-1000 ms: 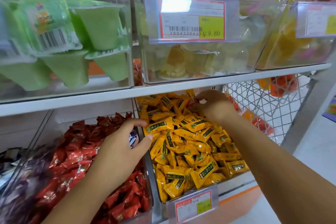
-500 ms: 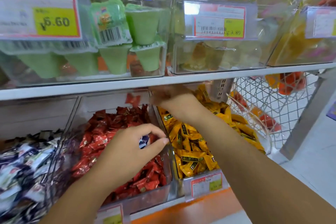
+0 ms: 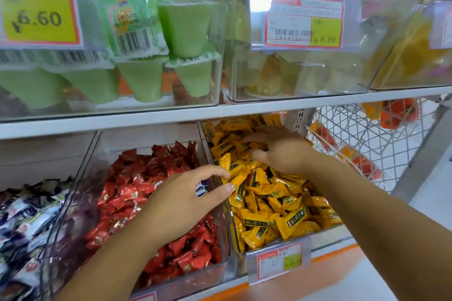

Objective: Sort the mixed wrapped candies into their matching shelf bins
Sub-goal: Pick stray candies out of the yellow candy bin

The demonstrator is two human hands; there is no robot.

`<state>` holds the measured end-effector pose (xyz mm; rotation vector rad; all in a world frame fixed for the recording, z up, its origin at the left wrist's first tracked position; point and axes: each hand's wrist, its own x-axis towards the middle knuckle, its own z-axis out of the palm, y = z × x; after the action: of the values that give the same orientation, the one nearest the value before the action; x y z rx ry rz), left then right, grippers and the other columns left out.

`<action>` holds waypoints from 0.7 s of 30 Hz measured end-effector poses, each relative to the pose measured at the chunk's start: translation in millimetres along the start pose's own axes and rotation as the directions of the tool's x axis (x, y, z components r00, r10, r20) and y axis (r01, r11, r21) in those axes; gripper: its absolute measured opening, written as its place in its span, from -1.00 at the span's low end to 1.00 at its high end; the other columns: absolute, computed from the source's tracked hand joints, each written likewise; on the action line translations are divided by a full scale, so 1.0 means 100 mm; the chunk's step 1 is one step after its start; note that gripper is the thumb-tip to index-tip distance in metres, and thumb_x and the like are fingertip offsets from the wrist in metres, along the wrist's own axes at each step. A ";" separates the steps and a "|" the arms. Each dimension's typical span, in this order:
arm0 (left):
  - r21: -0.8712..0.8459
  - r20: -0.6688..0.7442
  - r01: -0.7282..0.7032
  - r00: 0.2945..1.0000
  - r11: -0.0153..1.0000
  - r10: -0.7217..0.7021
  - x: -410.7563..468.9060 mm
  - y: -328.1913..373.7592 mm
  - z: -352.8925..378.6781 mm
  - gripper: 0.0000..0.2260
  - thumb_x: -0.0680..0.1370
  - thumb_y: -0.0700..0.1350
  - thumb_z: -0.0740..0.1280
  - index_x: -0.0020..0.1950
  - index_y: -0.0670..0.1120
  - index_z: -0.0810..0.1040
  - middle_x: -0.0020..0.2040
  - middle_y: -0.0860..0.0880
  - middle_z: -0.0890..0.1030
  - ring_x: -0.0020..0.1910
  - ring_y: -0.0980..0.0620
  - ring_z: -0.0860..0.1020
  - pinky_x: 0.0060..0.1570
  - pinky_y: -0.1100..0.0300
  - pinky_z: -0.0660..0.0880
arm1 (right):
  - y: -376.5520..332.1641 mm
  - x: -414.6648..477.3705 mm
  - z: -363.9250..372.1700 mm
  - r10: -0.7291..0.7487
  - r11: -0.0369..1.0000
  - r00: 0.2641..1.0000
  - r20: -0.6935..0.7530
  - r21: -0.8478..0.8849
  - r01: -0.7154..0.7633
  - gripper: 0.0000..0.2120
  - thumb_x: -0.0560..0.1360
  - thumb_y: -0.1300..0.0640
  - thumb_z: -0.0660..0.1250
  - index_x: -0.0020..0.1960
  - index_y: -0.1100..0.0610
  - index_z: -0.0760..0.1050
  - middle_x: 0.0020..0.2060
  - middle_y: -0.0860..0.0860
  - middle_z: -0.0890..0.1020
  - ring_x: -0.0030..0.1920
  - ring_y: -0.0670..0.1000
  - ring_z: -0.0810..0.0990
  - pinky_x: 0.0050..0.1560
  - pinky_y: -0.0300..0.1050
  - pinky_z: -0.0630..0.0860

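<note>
**Right hand (image 3: 281, 151) slid back over the yellow bin (image 3: 232, 232)**

Half a second ago it was up in the back corner by the red stuff. It has now moved toward 3 o'clock and lies on the yellow candies (image 3: 266, 205) at the far end of that bin. Its fingers are spread and loose, not gripping anything as far as I can see.

Left hand (image 3: 181, 205) has drifted that way too, and its thumb tip now sits right at the clear wall between the two bins. It's pinching a blue-and-white candy (image 3: 201, 188) between thumb and curled fingers, with only a corner of the wrapper peeking out.

That hand hovers over the red candies (image 3: 146, 183) in the red bin (image 3: 190, 278), at 9 o'clock from the yellow one. Further out at 9 o'clock is a heap of dark-and-white candies (image 3: 27, 222).

Up at 12 o'clock, above the white shelf (image 3: 122, 121), clear boxes hold green jelly cups (image 3: 186, 29) beside a 6.60 price tag (image 3: 39, 19). Wire basket (image 3: 367, 134) is at 3 o'clock of the yellow bin.
</note>
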<state>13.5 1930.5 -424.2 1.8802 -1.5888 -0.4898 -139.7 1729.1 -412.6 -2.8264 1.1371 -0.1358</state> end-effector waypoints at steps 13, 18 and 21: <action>-0.004 0.036 0.004 0.999 1.000 -0.004 -0.09 -0.01 -0.03 -0.67 0.43 0.35 0.23 0.19 0.47 0.40 0.03 0.45 0.48 0.13 0.25 0.49 -0.03 0.32 0.34 | -0.56 0.12 -0.33 -0.057 0.979 0.994 -0.090 0.192 0.074 -0.77 0.58 0.06 0.24 0.18 -0.03 0.57 0.18 -0.02 0.57 0.17 0.04 0.52 0.19 -0.05 0.46; 0.005 0.034 0.000 0.999 1.000 -0.001 -0.07 -0.01 -0.04 -0.62 0.39 0.39 0.21 0.20 0.50 0.37 0.13 0.58 0.35 0.16 0.49 0.31 0.10 0.41 0.26 | -0.72 0.37 -0.08 -0.140 0.990 0.978 0.152 0.019 0.139 -0.41 0.53 0.23 0.23 0.50 -0.12 0.21 0.55 -0.04 0.06 0.55 0.11 -0.07 0.49 0.09 0.12; 0.007 0.044 0.001 0.999 1.000 -0.001 -0.07 -0.01 -0.05 -0.63 0.38 0.40 0.21 0.19 0.51 0.36 0.06 0.60 0.38 0.06 0.60 0.31 0.00 0.55 0.24 | -0.68 0.44 -0.05 -0.099 0.989 0.980 0.172 -0.092 0.116 -0.39 0.47 0.12 0.29 0.44 -0.24 0.23 0.55 -0.03 0.05 0.54 0.15 -0.08 0.44 0.21 0.15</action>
<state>16.4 1938.3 -421.9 1.8875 -1.6195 -0.5300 -62.4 1747.2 -397.8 -2.9217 0.9834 0.1542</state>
